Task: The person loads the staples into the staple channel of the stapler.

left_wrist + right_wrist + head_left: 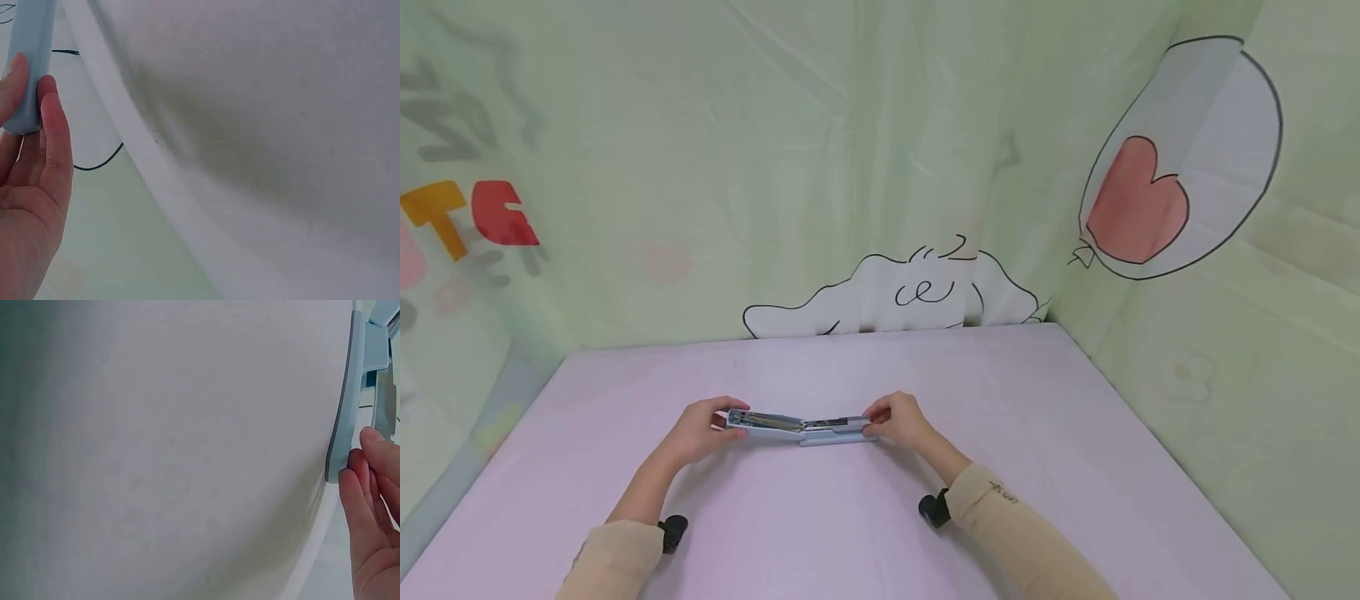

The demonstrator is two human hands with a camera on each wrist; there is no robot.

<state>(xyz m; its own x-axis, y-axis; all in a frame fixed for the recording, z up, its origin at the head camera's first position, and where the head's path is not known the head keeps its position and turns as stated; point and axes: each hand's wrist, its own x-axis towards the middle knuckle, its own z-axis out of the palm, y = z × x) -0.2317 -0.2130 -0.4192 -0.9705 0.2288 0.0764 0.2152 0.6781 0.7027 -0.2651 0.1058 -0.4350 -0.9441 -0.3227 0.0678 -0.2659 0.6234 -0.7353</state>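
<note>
**Stapler (838, 437) Spread Wide, Both Ends in Hand**

You hold the stapler opened out over the table (850, 521), its insides showing and its two halves almost in line. Your left hand (703, 429) grips the outer end of the cover (767, 432), thumb on one side, fingers on the other. Your right hand (902, 419) pinches the opposite end, thumb at the metal rail (835, 423), fingers by the base (837, 440). Both grips are nearly closed; the hinge (802, 427) sits between them. Whether the base touches the table, the views cannot tell.

Handling it open looks like the step in hand, and it calls for an even touch: steady the base, swing the cover only about the hinge, and avoid twisting it. Guide your right fingertips clear of the gap beside the rail, where they could get nipped.
</note>
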